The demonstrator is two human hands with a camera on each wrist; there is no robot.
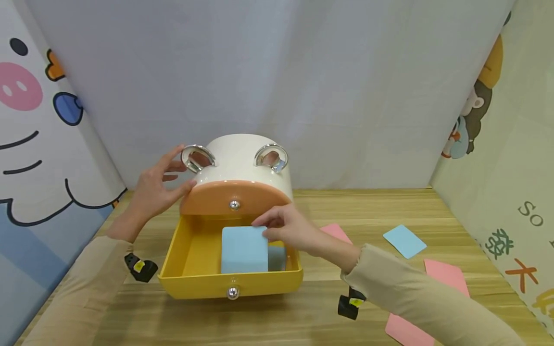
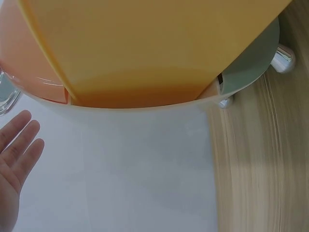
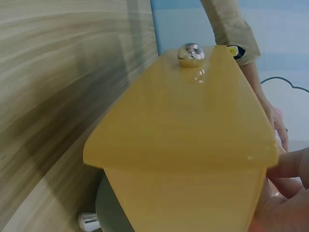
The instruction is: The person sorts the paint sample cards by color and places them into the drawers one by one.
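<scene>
A white storage box (image 1: 242, 156) with two chrome ring ears stands on the table, its lower yellow drawer (image 1: 190, 283) pulled out toward me. My right hand (image 1: 292, 230) pinches a light blue card (image 1: 244, 250) at its upper right corner, over the drawer. Behind that card, another blue piece (image 1: 277, 258) shows inside the drawer. At the box's left side, my left hand (image 1: 157, 185) has its fingers extended, thumb at the edge of the orange upper drawer (image 1: 212, 198) and fingertips by the left ear ring (image 1: 196, 158). The right wrist view shows the drawer's front, hiding the card.
To the right on the wooden table lie a blue card (image 1: 404, 241) and several pink cards, one pink card (image 1: 446, 276) partly under my right sleeve. A grey-white curtain (image 1: 368, 96) hangs behind, with printed panels at both sides.
</scene>
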